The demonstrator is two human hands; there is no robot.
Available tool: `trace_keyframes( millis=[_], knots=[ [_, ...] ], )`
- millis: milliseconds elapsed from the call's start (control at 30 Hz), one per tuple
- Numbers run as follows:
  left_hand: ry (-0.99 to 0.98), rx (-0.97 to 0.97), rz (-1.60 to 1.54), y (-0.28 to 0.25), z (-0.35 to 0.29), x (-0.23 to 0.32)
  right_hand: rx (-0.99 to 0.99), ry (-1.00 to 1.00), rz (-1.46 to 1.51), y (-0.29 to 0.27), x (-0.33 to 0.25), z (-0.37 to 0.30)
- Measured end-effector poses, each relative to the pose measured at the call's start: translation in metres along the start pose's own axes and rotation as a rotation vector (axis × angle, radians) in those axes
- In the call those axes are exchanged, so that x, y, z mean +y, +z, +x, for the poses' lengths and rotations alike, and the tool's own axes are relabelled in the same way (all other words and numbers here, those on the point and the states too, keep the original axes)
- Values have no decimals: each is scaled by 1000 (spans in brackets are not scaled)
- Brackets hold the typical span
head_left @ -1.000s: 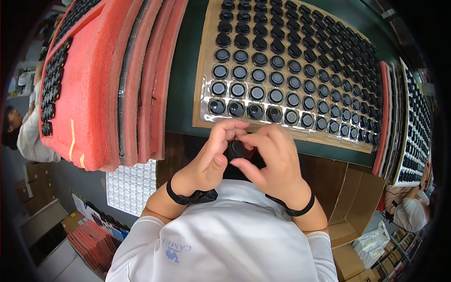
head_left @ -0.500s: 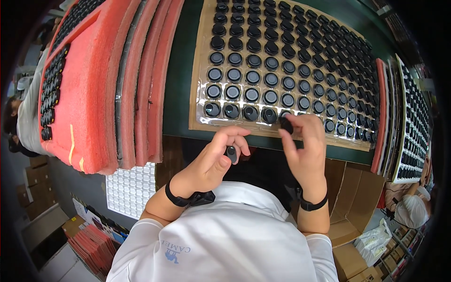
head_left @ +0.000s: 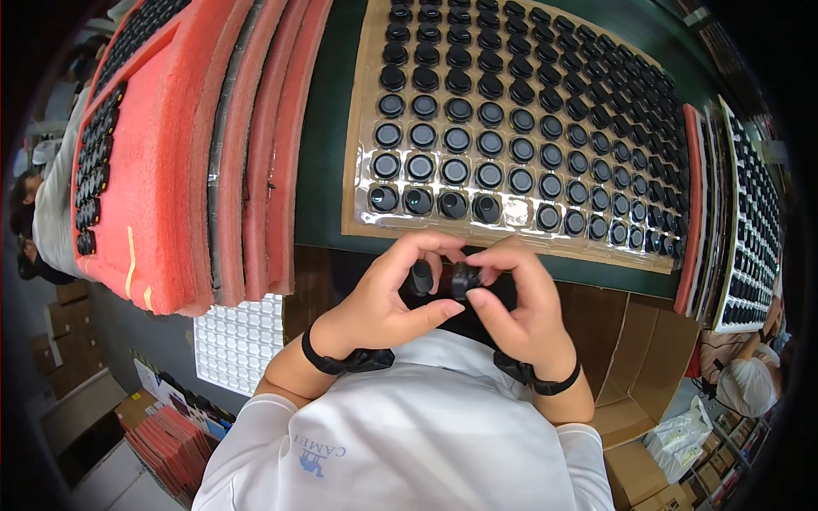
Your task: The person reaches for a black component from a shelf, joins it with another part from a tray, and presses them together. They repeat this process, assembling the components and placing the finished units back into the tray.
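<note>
In front of my body, just below the tray's near edge, my two hands are close together. With fingers curled, my left hand [head_left: 388, 285] holds a small black oval piece [head_left: 422, 277]. Between the thumb and fingertips of my right hand [head_left: 521, 302] is a black round cap-like part [head_left: 462, 279]. My left fingertips come near or touch this part; which, I cannot tell. Beyond them lies a clear plastic tray [head_left: 362, 220] with rows of similar black round parts. One near-row pocket [head_left: 516, 211] shows shiny bare plastic.
The tray rests on cardboard over a dark green table [head_left: 322, 170]. Stacked red foam sheets [head_left: 183, 170] stand at left, and more upright trays [head_left: 745, 213] at right. A white pocketed tray [head_left: 239, 345] is lower left; an open cardboard box [head_left: 652, 349] is lower right. Other people are at both sides.
My right hand has lifted the round part out of the tray's near row and brought it down and left to my left hand. My left hand still has the oval piece.
</note>
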State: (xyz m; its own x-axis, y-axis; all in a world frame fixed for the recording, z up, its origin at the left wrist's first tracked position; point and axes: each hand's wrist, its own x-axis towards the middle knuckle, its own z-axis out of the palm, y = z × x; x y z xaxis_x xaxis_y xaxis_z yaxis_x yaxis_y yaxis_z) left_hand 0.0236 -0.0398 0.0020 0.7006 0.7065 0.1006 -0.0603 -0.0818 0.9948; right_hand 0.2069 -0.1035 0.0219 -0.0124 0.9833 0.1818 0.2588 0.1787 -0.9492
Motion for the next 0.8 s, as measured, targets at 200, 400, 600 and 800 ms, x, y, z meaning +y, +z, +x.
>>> trace_keyframes(
  millis=[200, 400, 600, 800],
  knots=[
    [-4, 33, -32, 3, 1, 8, 66, -91, 22, 13, 4, -1],
    [-116, -1, -271, -4, -1, 9, -12, 84, 214, 16, 7, -10],
    [-283, -142, -857, -10, 0, 2, 4, 311, 1104, 17, 13, -7],
    [-295, -56, -734, -5, 0, 8, 64, 317, 1093, 18, 11, -10]
  ],
)
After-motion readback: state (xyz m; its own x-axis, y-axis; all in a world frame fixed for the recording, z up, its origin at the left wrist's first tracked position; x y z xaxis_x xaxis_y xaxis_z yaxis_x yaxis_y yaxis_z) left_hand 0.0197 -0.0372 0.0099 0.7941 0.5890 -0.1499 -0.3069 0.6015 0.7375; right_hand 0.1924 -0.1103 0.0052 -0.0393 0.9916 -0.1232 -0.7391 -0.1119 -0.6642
